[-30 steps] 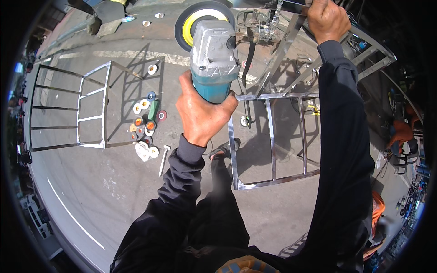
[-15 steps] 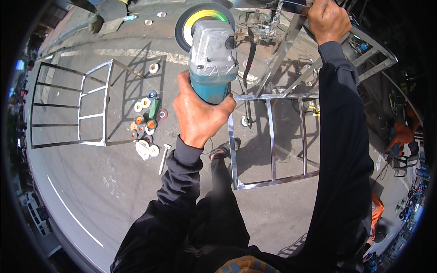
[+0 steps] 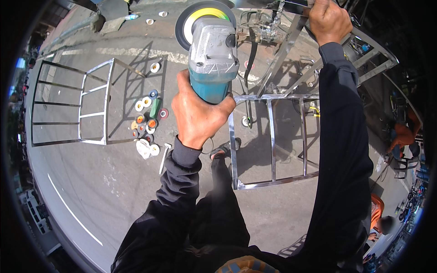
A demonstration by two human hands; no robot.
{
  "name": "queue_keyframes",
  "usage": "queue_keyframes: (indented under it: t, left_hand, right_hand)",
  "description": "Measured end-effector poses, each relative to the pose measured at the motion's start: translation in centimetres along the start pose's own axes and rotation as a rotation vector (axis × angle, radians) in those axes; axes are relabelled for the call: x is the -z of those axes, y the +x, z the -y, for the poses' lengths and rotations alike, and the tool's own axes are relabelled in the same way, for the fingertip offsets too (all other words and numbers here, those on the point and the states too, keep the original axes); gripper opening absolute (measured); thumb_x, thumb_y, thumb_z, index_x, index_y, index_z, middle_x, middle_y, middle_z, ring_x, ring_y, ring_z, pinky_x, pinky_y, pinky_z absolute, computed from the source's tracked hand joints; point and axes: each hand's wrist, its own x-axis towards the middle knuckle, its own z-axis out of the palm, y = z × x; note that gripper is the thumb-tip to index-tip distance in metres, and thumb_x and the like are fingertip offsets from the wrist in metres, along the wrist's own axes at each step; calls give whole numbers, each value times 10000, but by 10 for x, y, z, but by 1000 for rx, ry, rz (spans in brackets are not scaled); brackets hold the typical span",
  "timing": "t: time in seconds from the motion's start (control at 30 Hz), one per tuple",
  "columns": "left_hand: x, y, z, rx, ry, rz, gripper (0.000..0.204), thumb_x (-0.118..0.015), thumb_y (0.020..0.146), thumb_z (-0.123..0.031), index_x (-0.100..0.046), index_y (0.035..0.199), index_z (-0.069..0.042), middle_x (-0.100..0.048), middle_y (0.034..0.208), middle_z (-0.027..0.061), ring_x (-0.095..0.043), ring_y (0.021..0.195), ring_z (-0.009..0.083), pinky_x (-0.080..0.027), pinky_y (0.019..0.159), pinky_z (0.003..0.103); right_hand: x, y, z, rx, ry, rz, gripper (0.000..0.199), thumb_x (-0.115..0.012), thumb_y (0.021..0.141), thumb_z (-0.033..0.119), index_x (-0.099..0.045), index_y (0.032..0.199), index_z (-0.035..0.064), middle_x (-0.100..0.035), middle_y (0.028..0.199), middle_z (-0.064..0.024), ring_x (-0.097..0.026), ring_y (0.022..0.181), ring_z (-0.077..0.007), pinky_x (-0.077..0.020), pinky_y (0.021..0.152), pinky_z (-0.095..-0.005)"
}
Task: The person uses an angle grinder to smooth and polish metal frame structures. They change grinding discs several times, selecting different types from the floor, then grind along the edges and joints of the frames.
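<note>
My left hand [image 3: 198, 113] grips the teal body of an angle grinder [image 3: 213, 50] with a grey head and a yellow-and-green disc at its far end. The grinder is raised in front of me, pointing away. My right hand [image 3: 328, 19] is closed around the top bar of a shiny metal frame [image 3: 273, 136] at the upper right. The frame stands on the concrete ground, its rungs running below and between my two arms. My dark sleeves come up from the lower edge.
A second metal frame [image 3: 82, 109] lies on the ground at the left. Several small grinding and polishing discs [image 3: 144, 123] are scattered beside it. A power cable [image 3: 249, 68] hangs by the frame. Another person in orange [image 3: 403, 136] crouches at the far right.
The grinder and my left hand have shifted slightly toward the right and nearer the frame. My right hand keeps its hold on the top bar.
</note>
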Motion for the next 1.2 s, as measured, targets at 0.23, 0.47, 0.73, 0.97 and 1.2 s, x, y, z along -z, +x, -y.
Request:
queue_keyframes:
  t: [0.23, 0.47, 0.73, 0.97, 1.2]
  left_hand:
    - [6, 1, -2, 7, -29, 10, 654, -814, 637, -180, -470, 1138, 64, -709, 881, 275, -734, 813, 423, -572, 764, 437]
    - [10, 1, 1, 2, 21, 20, 652, -813, 645, -190, -472, 1140, 61, -711, 876, 276, -734, 806, 423, -575, 760, 437]
    - [0, -1, 2, -21, 13, 26, 673, -816, 643, -201, -476, 1157, 68, -708, 876, 283, -727, 811, 450, -572, 759, 455]
    - [5, -2, 1, -13, 75, 57, 672, -815, 645, -204, -478, 1158, 69, -705, 892, 294, -724, 823, 456, -569, 765, 464]
    - [5, -2, 3, 5, 59, 63, 668, -813, 647, -213, -484, 1154, 69, -701, 886, 302, -718, 817, 470, -567, 756, 468]
  right_hand:
    - [7, 5, 6, -210, 251, 45, 264, -560, 940, 223, -685, 753, 83, -645, 681, -184, -606, 654, -434, -453, 600, -526]
    - [14, 10, 14, -273, 303, 53, 333, -515, 971, 228, -694, 730, 83, -655, 684, -182, -623, 671, -431, -467, 622, -517]
    - [15, 7, 13, -303, 292, 89, 350, -512, 977, 250, -700, 732, 85, -660, 695, -187, -620, 676, -437, -460, 621, -523]
    - [11, 6, 12, -221, 213, 55, 334, -524, 959, 240, -684, 712, 83, -653, 685, -191, -600, 659, -450, -448, 613, -531]
    - [9, 3, 10, -238, 239, 45, 279, -553, 935, 208, -679, 723, 77, -645, 680, -191, -599, 654, -444, -448, 610, -530]
